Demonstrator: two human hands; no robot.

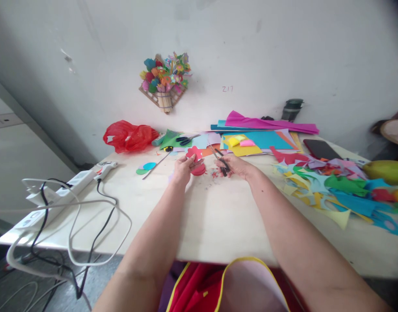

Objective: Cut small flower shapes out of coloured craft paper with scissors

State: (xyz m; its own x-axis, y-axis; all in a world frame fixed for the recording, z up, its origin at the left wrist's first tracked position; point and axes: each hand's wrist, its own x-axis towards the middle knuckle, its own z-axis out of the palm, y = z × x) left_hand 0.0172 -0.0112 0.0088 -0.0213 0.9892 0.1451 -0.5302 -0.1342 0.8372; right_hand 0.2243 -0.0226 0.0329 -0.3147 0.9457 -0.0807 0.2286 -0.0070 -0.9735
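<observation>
My left hand (pixel 184 168) pinches a red scalloped paper flower (pixel 194 152) above the middle of the table. Just under it lie red paper rounds (pixel 199 169). My right hand (pixel 233 167) is closed on the dark handles of a pair of scissors (pixel 223 164), whose blades point up and away to the left, apart from the flower. Small red scraps (pixel 215 174) lie on the table between my hands. Left of my left hand are a blue paper circle (pixel 149 166) and a green one (pixel 141 171), overlapping.
Coloured paper scraps (pixel 344 186) cover the right side, near a phone (pixel 322 149). Stacked sheets (pixel 270 140), a second pair of scissors (pixel 186 140) and a red plastic bag (pixel 130 136) lie along the back. A power strip (pixel 59 195) with loose cables occupies the left edge.
</observation>
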